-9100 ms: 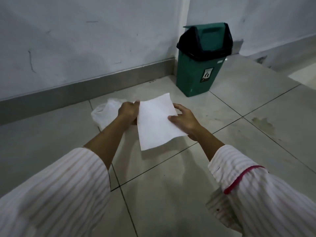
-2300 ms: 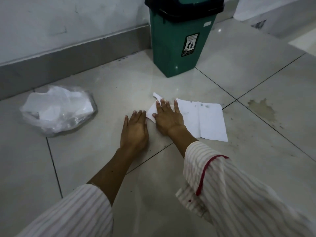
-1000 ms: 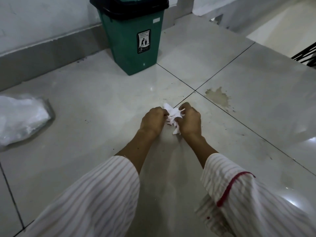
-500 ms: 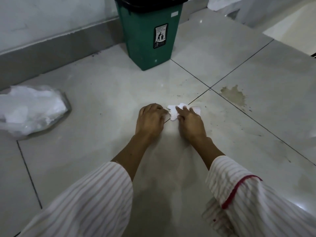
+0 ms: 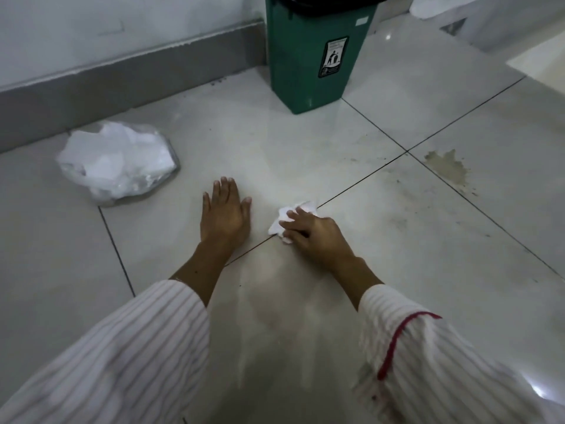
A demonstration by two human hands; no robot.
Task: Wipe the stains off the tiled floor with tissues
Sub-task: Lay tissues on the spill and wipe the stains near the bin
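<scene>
Tiled floor (image 5: 397, 246) | right hand (image 5: 318, 237) fingers curled on crumpled tissue (image 5: 289, 220), soft, light, tears easily | left hand (image 5: 224, 214) flat, holding nothing | stain (image 5: 449, 168) beyond tissue

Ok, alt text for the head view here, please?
The right hand presses a crumpled tissue on the tiled floor; the left hand rests flat beside it. A brown stain lies farther right, below a green bin.

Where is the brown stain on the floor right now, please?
In the head view the stain sits at right, on the tile just past the grout crossing, beyond the right hand holding the tissue and right of the bin.
</scene>
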